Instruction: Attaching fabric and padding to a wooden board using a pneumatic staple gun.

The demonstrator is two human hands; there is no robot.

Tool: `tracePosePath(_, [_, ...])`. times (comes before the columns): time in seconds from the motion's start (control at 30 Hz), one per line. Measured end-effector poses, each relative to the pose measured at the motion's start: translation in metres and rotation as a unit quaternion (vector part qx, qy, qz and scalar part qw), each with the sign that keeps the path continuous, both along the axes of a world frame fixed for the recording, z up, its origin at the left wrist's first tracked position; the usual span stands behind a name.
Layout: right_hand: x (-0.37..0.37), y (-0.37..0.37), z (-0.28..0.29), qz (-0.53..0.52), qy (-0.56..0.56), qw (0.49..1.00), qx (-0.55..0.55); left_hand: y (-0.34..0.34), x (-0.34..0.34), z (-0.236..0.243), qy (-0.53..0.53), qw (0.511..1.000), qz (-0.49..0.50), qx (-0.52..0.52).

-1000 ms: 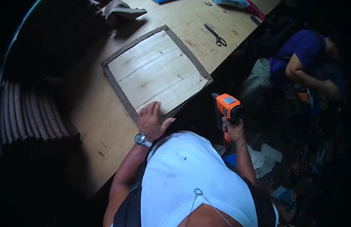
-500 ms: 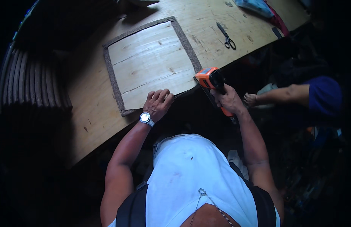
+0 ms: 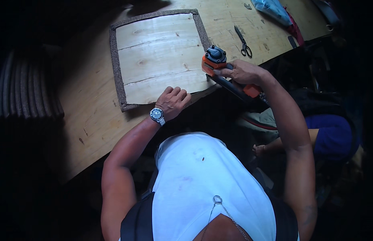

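Note:
A square pale wooden board (image 3: 158, 48) lies on the bench, with speckled brown fabric (image 3: 120, 76) folded over its edges. My left hand (image 3: 173, 100), a watch on its wrist, has its fingers curled onto the board's near edge. My right hand (image 3: 244, 72) grips an orange-and-black power stapler (image 3: 210, 62); the tool sits over the board's right near corner, with its nose low beside the fabric there. Exact contact of the nose with the board is hard to tell. Black scissors (image 3: 244, 44) lie to the right of the board.
The plywood bench (image 3: 92, 132) runs diagonally across the view. A stack of padded panels (image 3: 29, 88) stands at left. A blue-and-red bundle (image 3: 271, 12) lies at the back right. Another person (image 3: 331, 136) in a blue shirt is bent low beside the bench at right.
My right hand has brought the stapler up from beside the bench to the board's corner and tilted it. My left fingers have curled at the near edge. The other person has shifted.

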State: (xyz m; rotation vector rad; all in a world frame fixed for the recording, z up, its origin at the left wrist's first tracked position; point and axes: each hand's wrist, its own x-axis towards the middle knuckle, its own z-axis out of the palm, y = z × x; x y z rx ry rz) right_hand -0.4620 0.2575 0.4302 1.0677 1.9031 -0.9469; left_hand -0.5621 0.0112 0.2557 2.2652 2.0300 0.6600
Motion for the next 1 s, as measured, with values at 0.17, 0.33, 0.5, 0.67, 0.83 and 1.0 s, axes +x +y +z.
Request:
tracePosePath(0.17, [-0.021,-0.007,-0.002,0.034,-0.068,0.997,0.016,0.023,-0.023,-0.004,-0.047,0.987,-0.127,-0.085])
tracePosePath(0.33, [0.012,-0.027,-0.022,-0.011,0.004,0.994,0.107,0.029,-0.026,-0.016,-0.134,0.977,-0.138,-0.093])
tracePosePath(0.5, [0.039,-0.043,-0.037,-0.114,0.044,0.988,0.097,0.032,-0.023,-0.018,-0.117,0.979,-0.116,-0.124])
tracePosePath(0.67, [0.022,-0.029,-0.017,-0.207,-0.012,0.978,0.020,0.031,-0.011,-0.005,-0.043,0.990,-0.061,-0.122])
tracePosePath(0.83, [0.040,-0.024,-0.038,-0.115,0.066,0.988,0.075,0.046,0.019,-0.004,-0.032,0.998,-0.013,-0.053])
tracePosePath(1.0, [0.036,-0.010,-0.020,-0.162,0.002,0.987,0.002,0.077,0.024,-0.020,0.028,0.994,-0.049,-0.090])
